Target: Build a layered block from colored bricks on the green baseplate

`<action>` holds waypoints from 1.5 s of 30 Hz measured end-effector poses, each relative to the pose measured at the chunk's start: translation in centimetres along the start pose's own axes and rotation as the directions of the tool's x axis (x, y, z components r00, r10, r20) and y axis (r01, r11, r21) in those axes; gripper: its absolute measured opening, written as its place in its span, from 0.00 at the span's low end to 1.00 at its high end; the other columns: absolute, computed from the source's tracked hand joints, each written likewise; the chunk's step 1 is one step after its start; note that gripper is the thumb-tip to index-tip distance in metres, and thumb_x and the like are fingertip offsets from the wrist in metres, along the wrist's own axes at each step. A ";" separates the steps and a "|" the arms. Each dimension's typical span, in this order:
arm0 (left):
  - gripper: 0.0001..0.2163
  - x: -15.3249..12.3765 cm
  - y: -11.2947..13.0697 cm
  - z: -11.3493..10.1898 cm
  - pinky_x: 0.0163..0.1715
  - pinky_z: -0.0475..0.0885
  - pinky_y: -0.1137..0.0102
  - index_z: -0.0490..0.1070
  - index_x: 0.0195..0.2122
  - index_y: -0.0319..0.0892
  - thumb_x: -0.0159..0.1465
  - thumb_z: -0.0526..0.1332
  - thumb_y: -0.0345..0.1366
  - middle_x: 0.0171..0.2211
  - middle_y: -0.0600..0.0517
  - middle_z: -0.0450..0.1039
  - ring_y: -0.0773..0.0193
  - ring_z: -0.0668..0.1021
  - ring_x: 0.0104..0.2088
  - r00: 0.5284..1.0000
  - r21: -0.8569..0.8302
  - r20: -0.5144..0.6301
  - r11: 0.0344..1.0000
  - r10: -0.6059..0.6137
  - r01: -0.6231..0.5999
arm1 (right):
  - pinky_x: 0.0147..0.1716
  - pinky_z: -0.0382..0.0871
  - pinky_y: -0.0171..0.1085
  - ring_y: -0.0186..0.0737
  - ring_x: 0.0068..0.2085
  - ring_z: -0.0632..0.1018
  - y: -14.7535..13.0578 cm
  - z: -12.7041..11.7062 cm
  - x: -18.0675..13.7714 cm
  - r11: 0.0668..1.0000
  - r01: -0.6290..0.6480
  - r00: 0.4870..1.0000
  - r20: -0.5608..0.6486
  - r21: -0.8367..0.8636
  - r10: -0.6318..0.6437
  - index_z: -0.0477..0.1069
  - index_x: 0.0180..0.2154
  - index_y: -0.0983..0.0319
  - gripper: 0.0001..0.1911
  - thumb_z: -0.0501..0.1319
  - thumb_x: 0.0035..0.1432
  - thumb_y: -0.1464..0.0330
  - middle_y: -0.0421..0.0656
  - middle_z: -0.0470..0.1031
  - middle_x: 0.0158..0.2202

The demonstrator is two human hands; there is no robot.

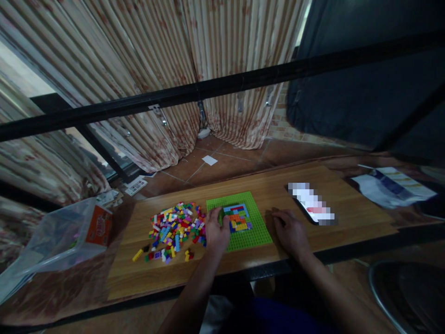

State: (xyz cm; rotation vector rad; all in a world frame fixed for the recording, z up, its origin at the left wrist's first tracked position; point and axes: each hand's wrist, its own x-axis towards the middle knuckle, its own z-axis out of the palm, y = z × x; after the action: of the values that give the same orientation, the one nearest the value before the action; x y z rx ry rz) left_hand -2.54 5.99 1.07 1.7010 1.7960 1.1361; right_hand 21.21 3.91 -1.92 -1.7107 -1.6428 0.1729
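A green baseplate (255,225) lies on the wooden table (330,185), with a patch of coloured bricks (237,217) pressed onto its middle. My left hand (216,230) rests on the plate's left part, fingers curled round a small green brick (220,215). My right hand (290,229) lies on the table just right of the plate, fingers loosely curled, nothing visible in it. A loose pile of coloured bricks (175,228) lies to the left of the plate.
A phone (312,204) lies right of the plate. A clear plastic bag with an orange box (69,229) sits at the left end, and a white and blue pouch (391,185) at the far right. A black bar crosses above, before curtains. A round stool (406,292) stands lower right.
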 end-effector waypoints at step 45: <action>0.09 -1.5 0.2 0.2 0.53 0.70 0.63 0.72 0.40 0.45 0.61 0.57 0.29 0.47 0.48 0.69 0.60 0.73 0.49 0.981 0.122 0.025 0.973 0.195 -0.196 | 0.38 0.71 0.42 0.43 0.38 0.76 0.0 -0.1 0.0 1.000 -0.011 1.000 0.010 -0.001 0.011 0.75 0.36 0.61 0.14 0.52 0.60 0.65 0.49 0.75 0.41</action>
State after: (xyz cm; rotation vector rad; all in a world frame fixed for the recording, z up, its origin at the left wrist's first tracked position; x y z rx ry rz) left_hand -2.04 4.60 0.81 1.9905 1.7542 1.1075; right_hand 21.32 3.90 -1.86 -1.7225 -1.6413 0.1854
